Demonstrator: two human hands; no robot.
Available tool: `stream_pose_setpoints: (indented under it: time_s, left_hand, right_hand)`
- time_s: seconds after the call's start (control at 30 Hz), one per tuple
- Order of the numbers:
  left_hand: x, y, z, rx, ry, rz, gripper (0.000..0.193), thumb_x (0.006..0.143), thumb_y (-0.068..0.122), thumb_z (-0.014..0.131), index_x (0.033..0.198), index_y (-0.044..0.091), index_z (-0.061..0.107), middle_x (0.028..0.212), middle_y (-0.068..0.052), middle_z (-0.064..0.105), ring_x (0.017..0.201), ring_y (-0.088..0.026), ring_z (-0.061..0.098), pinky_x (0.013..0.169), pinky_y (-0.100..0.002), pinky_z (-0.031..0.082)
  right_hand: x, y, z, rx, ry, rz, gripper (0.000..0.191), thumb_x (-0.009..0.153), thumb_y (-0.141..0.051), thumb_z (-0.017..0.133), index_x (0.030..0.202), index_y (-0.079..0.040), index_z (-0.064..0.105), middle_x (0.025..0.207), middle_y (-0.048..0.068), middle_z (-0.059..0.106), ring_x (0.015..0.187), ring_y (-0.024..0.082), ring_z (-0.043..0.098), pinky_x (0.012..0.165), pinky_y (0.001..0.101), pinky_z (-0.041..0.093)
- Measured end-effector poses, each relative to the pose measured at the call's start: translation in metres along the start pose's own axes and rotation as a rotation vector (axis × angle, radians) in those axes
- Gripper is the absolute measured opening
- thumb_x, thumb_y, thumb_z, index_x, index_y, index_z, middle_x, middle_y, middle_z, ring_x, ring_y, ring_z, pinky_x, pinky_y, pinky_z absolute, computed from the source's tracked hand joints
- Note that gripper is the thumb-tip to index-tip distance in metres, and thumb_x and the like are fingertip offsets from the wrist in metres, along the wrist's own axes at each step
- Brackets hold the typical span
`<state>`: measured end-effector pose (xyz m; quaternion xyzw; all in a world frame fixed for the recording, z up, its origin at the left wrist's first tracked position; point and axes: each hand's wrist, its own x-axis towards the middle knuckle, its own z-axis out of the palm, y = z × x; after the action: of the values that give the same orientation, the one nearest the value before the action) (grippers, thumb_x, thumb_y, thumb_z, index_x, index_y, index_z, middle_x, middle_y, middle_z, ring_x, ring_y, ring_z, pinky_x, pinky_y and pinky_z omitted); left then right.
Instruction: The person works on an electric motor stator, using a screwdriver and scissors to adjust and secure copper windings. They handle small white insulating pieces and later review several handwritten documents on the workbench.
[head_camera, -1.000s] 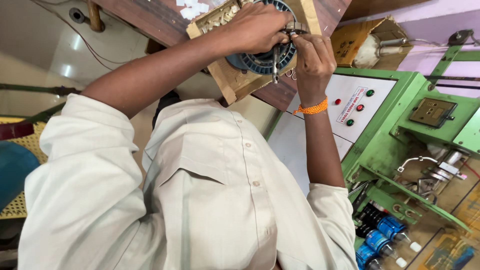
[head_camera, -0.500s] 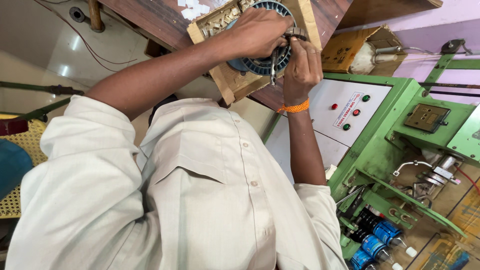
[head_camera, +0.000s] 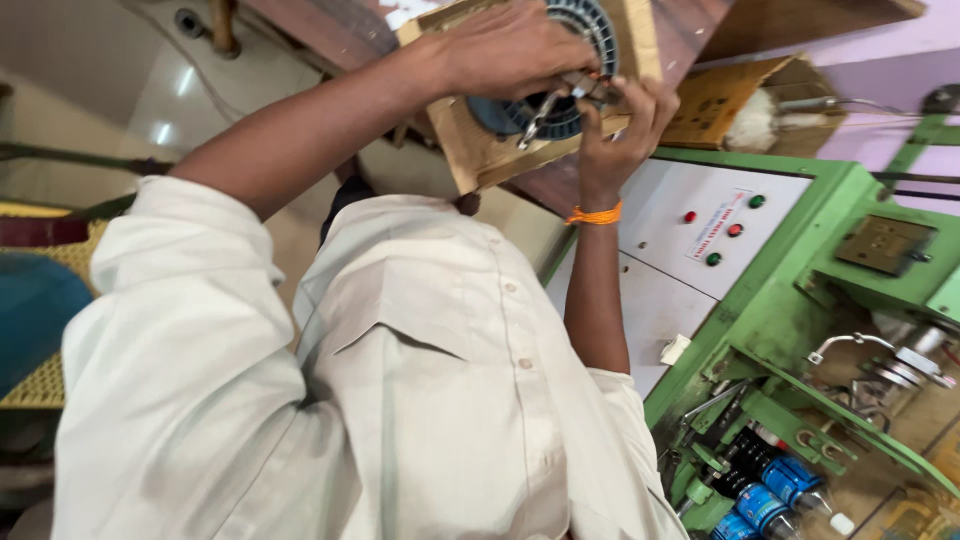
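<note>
A round dark wound ring (head_camera: 590, 25) sits in a pale wooden block (head_camera: 480, 150) on a brown bench edge above my lap. My left hand (head_camera: 510, 50) lies over the ring, closed around a small metal plier-like tool (head_camera: 535, 115) whose handles stick out below the palm. My right hand (head_camera: 625, 115), with an orange band (head_camera: 595, 213) at the wrist, comes up from below. Its fingertips pinch thin wire at the ring, right by the tool's jaws. Both hands cover most of the ring. My white shirt (head_camera: 420, 380) fills the lower frame.
A green machine (head_camera: 770, 300) with a white panel and coloured buttons (head_camera: 730, 230) stands at right, with metal levers and blue cylinders (head_camera: 770, 500) low down. A cardboard box (head_camera: 720, 100) sits beyond it. A yellow mesh seat (head_camera: 40, 370) is at left.
Both hands have stayed at the ring. The tool has tilted slightly under my left hand, and my right hand's fingers have shifted closer onto the ring. The view has drifted a little.
</note>
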<state>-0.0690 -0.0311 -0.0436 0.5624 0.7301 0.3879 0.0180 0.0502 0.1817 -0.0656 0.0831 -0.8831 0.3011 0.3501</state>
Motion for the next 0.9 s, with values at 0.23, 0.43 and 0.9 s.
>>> stream_pose_setpoints:
  time_s: [0.23, 0.43, 0.9]
  left_hand:
    - [-0.021, -0.004, 0.015, -0.037, 0.359, 0.028, 0.065, 0.09, 0.03, 0.09, 0.14, 0.006, 0.056, 0.129, -0.009, 0.064, 0.123, -0.03, 0.059, 0.107, -0.045, 0.048]
    - [-0.03, 0.005, 0.046, 0.003, 0.484, -0.083, 0.061, 0.094, 0.027, 0.089, 0.14, 0.006, 0.056, 0.122, -0.01, 0.061, 0.114, -0.032, 0.058, 0.103, -0.046, 0.047]
    - [-0.03, 0.016, 0.06, 0.289, 0.609, -0.129, 0.042, 0.101, 0.041, 0.074, 0.116, 0.005, 0.059, 0.11, -0.01, 0.056, 0.103, -0.03, 0.056, 0.089, -0.046, 0.043]
  right_hand:
    - [0.029, -0.024, -0.005, 0.342, -0.289, 0.209, 0.044, 0.093, -0.016, 0.086, 0.131, -0.002, 0.068, 0.127, 0.011, 0.069, 0.119, 0.024, 0.059, 0.105, 0.038, 0.051]
    - [0.025, -0.02, -0.006, 0.371, -0.306, 0.234, 0.04, 0.093, -0.013, 0.084, 0.13, -0.004, 0.071, 0.122, 0.008, 0.073, 0.116, 0.023, 0.058, 0.104, 0.0363, 0.052]
    - [0.009, -0.032, 0.009, 0.215, -0.179, 0.143, 0.048, 0.105, -0.048, 0.061, 0.123, -0.003, 0.068, 0.122, 0.008, 0.073, 0.116, 0.028, 0.059, 0.104, 0.0414, 0.05]
